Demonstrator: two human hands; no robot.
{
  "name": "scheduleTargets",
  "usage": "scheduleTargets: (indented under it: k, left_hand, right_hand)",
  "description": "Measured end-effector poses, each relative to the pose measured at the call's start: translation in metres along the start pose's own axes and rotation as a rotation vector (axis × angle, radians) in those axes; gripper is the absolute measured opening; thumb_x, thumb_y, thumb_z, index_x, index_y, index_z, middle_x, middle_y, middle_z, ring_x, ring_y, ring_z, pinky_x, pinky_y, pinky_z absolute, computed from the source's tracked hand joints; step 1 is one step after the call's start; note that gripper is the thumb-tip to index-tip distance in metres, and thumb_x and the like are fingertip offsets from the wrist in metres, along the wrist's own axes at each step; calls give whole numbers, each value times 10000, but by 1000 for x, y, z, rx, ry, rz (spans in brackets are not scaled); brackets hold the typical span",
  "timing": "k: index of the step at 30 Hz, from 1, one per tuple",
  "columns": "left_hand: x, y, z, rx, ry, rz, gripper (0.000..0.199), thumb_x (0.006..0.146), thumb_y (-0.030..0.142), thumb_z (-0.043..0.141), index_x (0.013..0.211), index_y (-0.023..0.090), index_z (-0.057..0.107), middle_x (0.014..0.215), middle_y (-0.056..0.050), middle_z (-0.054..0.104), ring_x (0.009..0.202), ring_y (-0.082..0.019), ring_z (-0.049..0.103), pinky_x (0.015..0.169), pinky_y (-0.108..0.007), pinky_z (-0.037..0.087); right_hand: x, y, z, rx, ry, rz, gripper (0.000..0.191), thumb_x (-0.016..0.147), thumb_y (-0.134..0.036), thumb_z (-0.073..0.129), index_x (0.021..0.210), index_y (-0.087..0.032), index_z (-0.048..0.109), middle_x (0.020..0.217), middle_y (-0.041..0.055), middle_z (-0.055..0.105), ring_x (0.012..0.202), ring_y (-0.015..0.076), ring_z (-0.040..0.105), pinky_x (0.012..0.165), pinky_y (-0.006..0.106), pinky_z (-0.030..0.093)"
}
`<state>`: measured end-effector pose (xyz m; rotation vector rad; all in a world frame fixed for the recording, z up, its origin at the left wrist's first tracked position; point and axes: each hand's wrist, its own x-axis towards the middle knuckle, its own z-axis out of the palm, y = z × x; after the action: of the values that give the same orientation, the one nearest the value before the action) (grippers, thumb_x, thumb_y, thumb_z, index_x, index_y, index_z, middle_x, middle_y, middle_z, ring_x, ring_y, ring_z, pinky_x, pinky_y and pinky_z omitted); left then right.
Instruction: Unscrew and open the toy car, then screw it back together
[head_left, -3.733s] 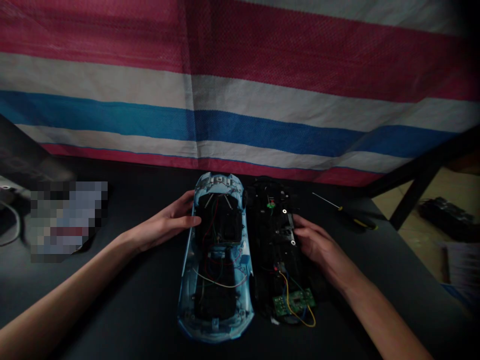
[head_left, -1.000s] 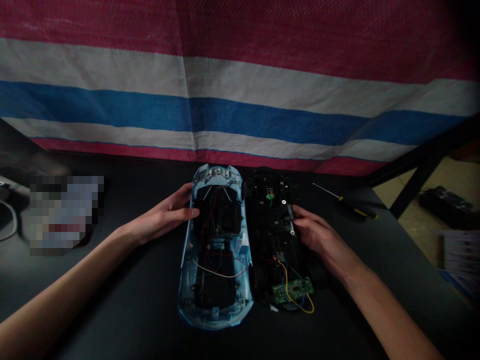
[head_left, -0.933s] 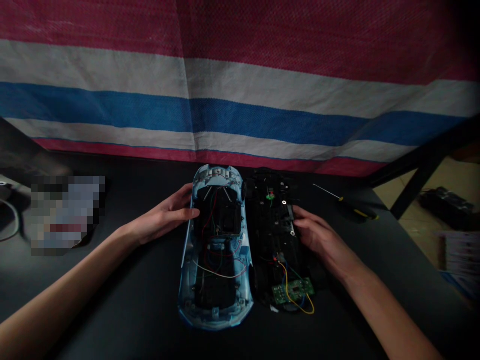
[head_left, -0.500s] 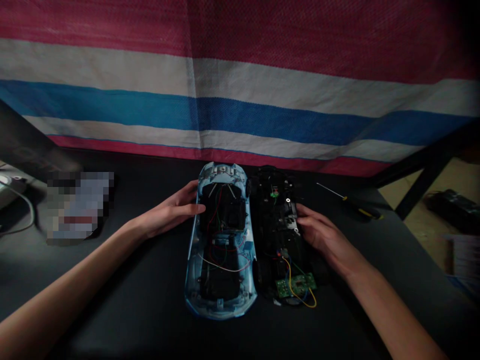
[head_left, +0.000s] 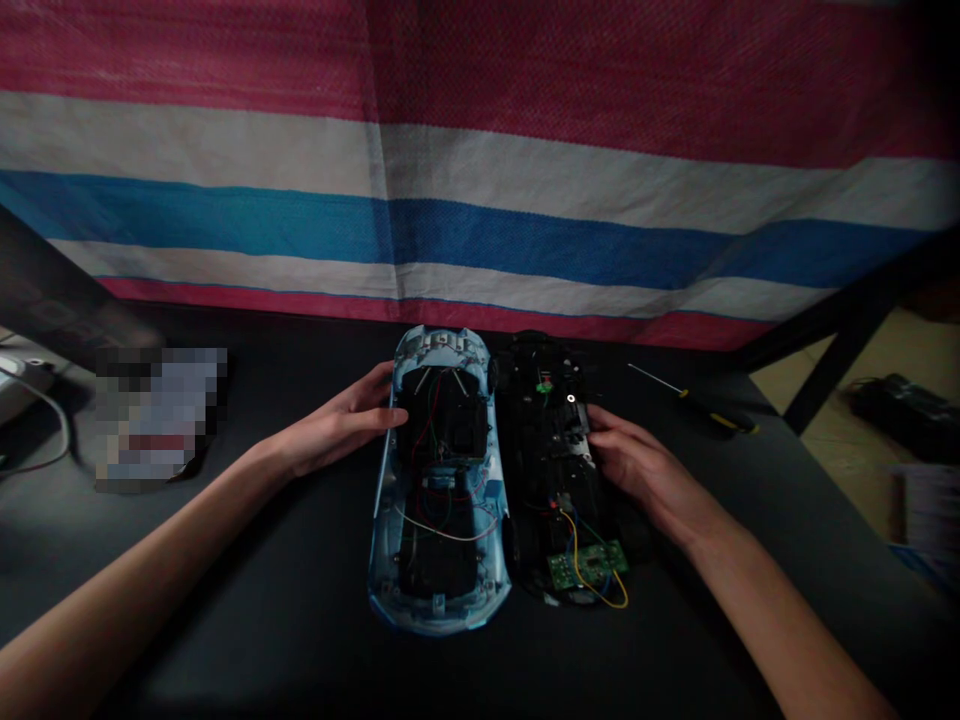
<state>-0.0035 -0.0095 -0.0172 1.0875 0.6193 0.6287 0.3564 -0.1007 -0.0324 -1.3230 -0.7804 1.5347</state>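
Side by side on the black table lie a pale blue toy car body (head_left: 491, 560), its hollow inside facing up with thin wires across it, and a black toy car chassis (head_left: 536, 440). At the chassis's near end sits a green circuit board (head_left: 589, 566) with a looping yellow wire. My left hand (head_left: 349, 415) grips the body's left edge, thumb over the rim and fingers partly hidden outside it. Against the right side of the chassis rests my right hand (head_left: 637, 465), its fingers curled on the edge; some fingertips are hidden.
A screwdriver (head_left: 701, 405) with a black and yellow handle lies to the right. On the left are a blurred-out flat object (head_left: 161, 420) and a white device with a cable (head_left: 64, 410). Striped sheeting (head_left: 480, 235) hangs behind the table; a dark metal frame (head_left: 829, 360) stands right.
Both hands keep their places on the body and the chassis. The view has shifted very slightly.
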Motion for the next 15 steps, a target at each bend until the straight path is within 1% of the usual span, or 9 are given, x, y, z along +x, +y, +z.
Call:
scheduleTargets:
  k: [3,6,9,11,13,15]
  left_hand:
    - [0,0,0,-3,-1,-5,531,896,191,695,1384,329,538,1400,-43,633,1240,-271,621,1089,-419,470]
    - [0,0,-1,3,-6,-12,540,898,197,693,1396,324,527,1414,-51,622,1239,-269,619,1061,-402,490]
    - [0,1,-1,21,3,-15,565,896,202,694,1417,325,512,1440,-52,599,1272,-274,595,1075,-402,484]
    - [0,1,-1,38,7,-23,581,898,208,691,1434,323,498,1466,-54,574,1296,-282,577,1090,-410,476]
    - [0,2,-1,48,8,-32,585,902,212,687,1442,320,488,1475,-55,564,1306,-282,568,1093,-407,475]
    - [0,2,-1,46,9,-33,585,906,214,685,1444,320,481,1466,-57,572,1303,-278,570,1086,-399,478]
  right_hand:
    - [1,0,-1,-20,-9,2,380,798,-300,737,1178,-300,716,1193,9,753,977,229,718,787,319,549]
    - [1,0,-1,-31,18,2,404,788,-306,741,1189,-291,706,1168,16,760,973,234,718,784,325,547]
    - [0,0,0,-20,53,8,426,778,-301,750,1201,-287,699,1146,14,764,964,233,716,787,331,546]
    - [0,0,0,4,61,13,426,773,-283,756,1195,-291,698,1138,2,764,967,219,711,790,316,544]
    - [0,0,0,27,51,16,420,776,-266,755,1191,-297,698,1124,-10,765,958,200,709,779,293,543]
    - [-1,-1,0,26,12,10,418,789,-269,747,1203,-294,695,1130,-9,762,949,197,712,761,286,547]
